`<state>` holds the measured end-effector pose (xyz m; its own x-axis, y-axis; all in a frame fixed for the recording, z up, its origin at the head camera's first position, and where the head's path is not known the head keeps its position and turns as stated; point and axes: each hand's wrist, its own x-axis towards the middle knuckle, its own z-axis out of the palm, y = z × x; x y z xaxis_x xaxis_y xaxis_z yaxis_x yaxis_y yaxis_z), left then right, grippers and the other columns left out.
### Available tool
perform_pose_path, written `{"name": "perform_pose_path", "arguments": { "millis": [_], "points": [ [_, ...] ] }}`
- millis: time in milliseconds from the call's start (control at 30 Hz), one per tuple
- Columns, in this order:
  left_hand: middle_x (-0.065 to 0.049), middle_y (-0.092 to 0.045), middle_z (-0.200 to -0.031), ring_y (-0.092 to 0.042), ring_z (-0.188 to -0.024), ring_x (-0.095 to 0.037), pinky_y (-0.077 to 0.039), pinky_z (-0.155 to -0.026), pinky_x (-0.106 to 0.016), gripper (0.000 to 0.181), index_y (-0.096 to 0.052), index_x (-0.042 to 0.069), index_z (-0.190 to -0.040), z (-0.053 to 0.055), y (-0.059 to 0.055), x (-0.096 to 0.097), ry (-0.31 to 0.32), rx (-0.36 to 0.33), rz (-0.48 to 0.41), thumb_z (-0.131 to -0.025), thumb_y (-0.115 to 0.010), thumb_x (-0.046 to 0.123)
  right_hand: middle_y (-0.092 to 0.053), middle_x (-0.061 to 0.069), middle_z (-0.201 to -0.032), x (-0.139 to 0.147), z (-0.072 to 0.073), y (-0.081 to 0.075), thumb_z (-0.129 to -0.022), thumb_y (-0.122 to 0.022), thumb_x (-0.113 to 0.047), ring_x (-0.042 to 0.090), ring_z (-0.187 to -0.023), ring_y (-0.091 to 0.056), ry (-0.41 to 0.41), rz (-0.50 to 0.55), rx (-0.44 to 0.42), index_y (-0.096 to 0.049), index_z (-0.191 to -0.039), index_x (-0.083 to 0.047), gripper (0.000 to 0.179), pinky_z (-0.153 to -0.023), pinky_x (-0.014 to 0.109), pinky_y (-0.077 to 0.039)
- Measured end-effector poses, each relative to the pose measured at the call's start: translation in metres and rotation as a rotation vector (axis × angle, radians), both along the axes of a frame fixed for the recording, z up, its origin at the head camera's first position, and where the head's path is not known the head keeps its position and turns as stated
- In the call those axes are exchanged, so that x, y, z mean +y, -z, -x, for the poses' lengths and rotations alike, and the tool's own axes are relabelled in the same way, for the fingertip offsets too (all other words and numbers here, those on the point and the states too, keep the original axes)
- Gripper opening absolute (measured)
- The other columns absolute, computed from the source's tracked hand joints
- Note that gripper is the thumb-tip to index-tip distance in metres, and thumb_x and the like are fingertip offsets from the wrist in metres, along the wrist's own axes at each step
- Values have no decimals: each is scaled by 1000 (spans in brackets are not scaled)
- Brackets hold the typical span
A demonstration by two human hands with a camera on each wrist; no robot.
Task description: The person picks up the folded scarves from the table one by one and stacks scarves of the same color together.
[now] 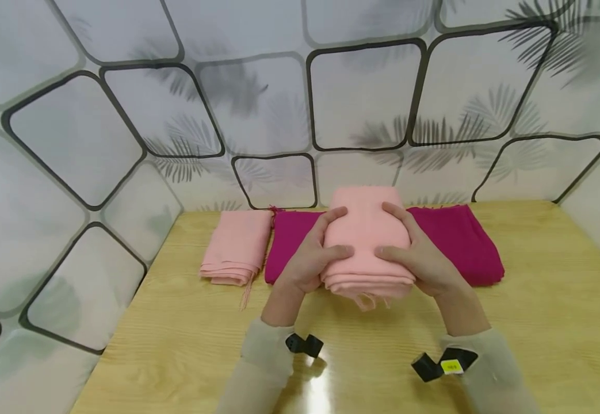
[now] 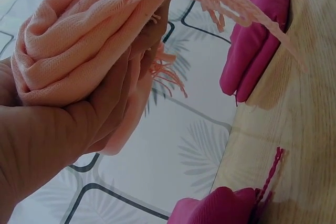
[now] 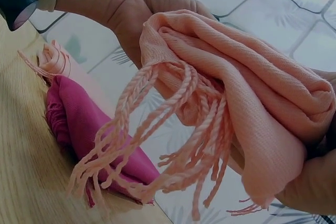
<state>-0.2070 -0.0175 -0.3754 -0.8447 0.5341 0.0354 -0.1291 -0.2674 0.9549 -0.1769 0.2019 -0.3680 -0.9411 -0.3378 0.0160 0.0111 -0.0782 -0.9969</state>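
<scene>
Both hands grip a folded pink scarf (image 1: 367, 230) and hold it up over the table. My left hand (image 1: 310, 259) has its thumb on the near face and its fingers around the left side. On the right side, my right hand (image 1: 426, 259) grips it the same way. Layered folds face the right wrist view, where braided fringe (image 3: 205, 124) dangles from the scarf (image 3: 262, 87). Behind the held scarf lie two folded magenta scarves, a left one (image 1: 289, 236) and a right one (image 1: 457, 244), each partly hidden.
Another folded pink scarf (image 1: 237, 244) lies at the table's back left, its fringe hanging toward the near side. The wooden table (image 1: 175, 345) meets a patterned wall covering (image 1: 362, 103) at its back edge. Small black cameras are strapped to both sleeves.
</scene>
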Motion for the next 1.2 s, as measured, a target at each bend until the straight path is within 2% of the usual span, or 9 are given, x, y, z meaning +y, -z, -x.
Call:
{"name": "perform_pose_path", "arguments": {
  "millis": [267, 533, 700, 933, 1067, 1200],
  "points": [
    [-12, -39, -135, -56, -100, -21, -53, -77, -28, 68, -37, 24, -145, -5, 4, 1, -32, 8, -20, -89, -59, -7, -24, 11, -147, -4, -5, -2, -94, -62, -6, 28, -120, -43, 10, -8, 0, -13, -156, -28, 82, -84, 29, -53],
    [-14, -47, -126, -61, -96, -20, -54, -76, -29, 69, -36, 24, -145, -9, 7, 8, -49, -7, -19, -89, -64, -5, -28, 11, -142, -2, -10, -2, -94, -62, -1, 23, -110, -53, 36, 34, -22, -20, -154, -29, 78, -78, 29, -55],
    [-14, -47, -126, -60, -97, -21, -53, -77, -29, 70, -36, 24, -145, -10, 7, 9, -40, 22, -21, -88, -63, -6, -28, 11, -142, 0, -12, -2, -95, -59, 0, 21, -106, -56, 19, 76, -28, -22, -152, -29, 75, -76, 29, -56],
    [-14, -45, -129, -57, -102, -20, -52, -81, -30, 70, -35, 23, -146, -9, 6, 8, 12, 82, -12, -89, -62, -7, -25, 10, -143, 5, -14, 3, -99, -54, -2, 16, -88, -63, -7, 152, -71, -21, -153, -32, 71, -70, 28, -57],
    [-13, -41, -132, -54, -104, -21, -52, -80, -31, 71, -34, 25, -147, -8, 3, 9, 32, 105, -28, -89, -62, -7, -22, 9, -145, 7, -13, -1, -99, -54, -2, 16, -95, -61, -10, 160, -75, -21, -153, -34, 71, -71, 27, -57],
    [-12, -41, -132, -58, -100, -21, -53, -78, -31, 69, -34, 27, -146, -7, 1, 8, 35, 77, -55, -91, -60, -6, -23, 10, -145, 7, -13, -7, -97, -55, 0, 19, -103, -57, -17, 141, -46, -21, -153, -34, 73, -72, 28, -57]
  ]
}}
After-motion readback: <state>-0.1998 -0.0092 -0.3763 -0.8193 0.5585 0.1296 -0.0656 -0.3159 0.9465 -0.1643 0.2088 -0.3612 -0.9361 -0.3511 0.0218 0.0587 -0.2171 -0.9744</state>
